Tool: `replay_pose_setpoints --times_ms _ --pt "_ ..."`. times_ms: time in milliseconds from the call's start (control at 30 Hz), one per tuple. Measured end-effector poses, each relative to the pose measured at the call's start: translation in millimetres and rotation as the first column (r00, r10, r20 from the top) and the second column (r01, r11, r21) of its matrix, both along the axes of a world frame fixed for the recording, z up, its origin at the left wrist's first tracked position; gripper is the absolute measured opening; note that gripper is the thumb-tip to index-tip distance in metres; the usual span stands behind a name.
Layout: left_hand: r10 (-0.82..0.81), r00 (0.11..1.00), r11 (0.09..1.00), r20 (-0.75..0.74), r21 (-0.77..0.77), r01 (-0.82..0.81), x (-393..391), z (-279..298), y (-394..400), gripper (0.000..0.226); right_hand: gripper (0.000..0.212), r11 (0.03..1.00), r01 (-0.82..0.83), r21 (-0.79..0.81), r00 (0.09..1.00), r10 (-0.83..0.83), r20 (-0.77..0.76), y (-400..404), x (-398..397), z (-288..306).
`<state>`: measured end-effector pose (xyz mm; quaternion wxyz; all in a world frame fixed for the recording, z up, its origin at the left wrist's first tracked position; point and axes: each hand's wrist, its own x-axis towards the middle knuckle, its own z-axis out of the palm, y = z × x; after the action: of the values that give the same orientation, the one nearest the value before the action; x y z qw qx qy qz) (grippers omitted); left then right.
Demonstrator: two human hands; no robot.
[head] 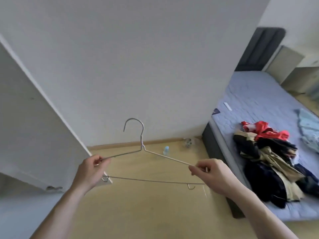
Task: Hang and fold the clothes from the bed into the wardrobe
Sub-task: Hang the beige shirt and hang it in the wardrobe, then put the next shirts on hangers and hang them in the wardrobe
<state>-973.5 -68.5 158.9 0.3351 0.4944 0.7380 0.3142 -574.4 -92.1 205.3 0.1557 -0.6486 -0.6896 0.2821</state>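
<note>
Thin grey wire is what you hold: a wire hanger (143,152) stretched between your two hands, out in front of you above the wooden floor (146,213). Your left hand (90,171) pinches the end of its left shoulder, fingers (99,159) curled round the wire, and your right hand (209,176) pinches the end of the right shoulder the same way. The hanger stands upright, hook on top and opening to the left, its bottom bar running below your knuckles with a small hook near each end.

To your left a white wardrobe door (34,126) leans into view, its lower corner just behind your left hand. Farther on the floor, near the skirting board, stands a small pale blue bottle (166,150), and beside the bed's corner lies a small blurred thing you cannot make out.

To your right is the bed (255,100) with a lilac quilted cover. The clothes pile (269,163) lies on its near half: dark, tan and red garments heaped together. A light blue garment (309,128) lies apart at the bed's far edge, and a small white strip (227,106) rests farther up the cover. A dark headboard (264,49) stands against the white wall (138,57).
</note>
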Motion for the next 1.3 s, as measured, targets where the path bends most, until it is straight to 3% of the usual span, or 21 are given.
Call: replay_pose_setpoints --times_ms 267,400,533,633,767,933,1167,1300 --pt "-0.189 0.981 0.981 0.042 0.044 0.187 232 11 48 0.027 0.023 0.969 0.244 0.046 0.966 -0.247 0.083 -25 204 -17" --pt "-0.334 0.942 0.943 0.025 -0.001 0.334 336 12 72 0.03 0.031 0.952 0.299 0.074 0.944 -0.306 0.125 -35 270 -33" --pt "-0.44 0.898 0.898 -0.017 -0.005 0.44 439 3 108 0.017 0.03 0.906 0.422 0.029 0.905 -0.423 0.044 -37 326 -48" --pt "-0.498 0.867 0.866 0.01 -0.034 0.498 510 -11 139 0.016 0.026 0.818 0.576 0.0 0.811 -0.57 -0.133 -33 374 -55" --pt "-0.608 0.793 0.791 0.029 -0.062 0.609 595 -43 182 0.011 0.027 0.697 0.716 -0.03 0.679 -0.706 -0.204 -26 443 -65" --pt "-0.689 0.724 0.717 -0.015 -0.156 0.679 687 -80 232 0.044 0.027 0.564 0.819 -0.101 0.547 -0.822 -0.157 -14 526 -82" --pt "-0.87 0.488 0.474 -0.066 -0.378 0.795 826 -112 288 0.035 0.032 0.412 0.908 -0.072 0.406 -0.91 -0.089 2 631 -95" --pt "-0.906 0.42 0.398 -0.052 -0.443 0.803 896 -136 291 0.035 0.031 0.366 0.928 -0.069 0.359 -0.929 -0.094 7 693 -107"
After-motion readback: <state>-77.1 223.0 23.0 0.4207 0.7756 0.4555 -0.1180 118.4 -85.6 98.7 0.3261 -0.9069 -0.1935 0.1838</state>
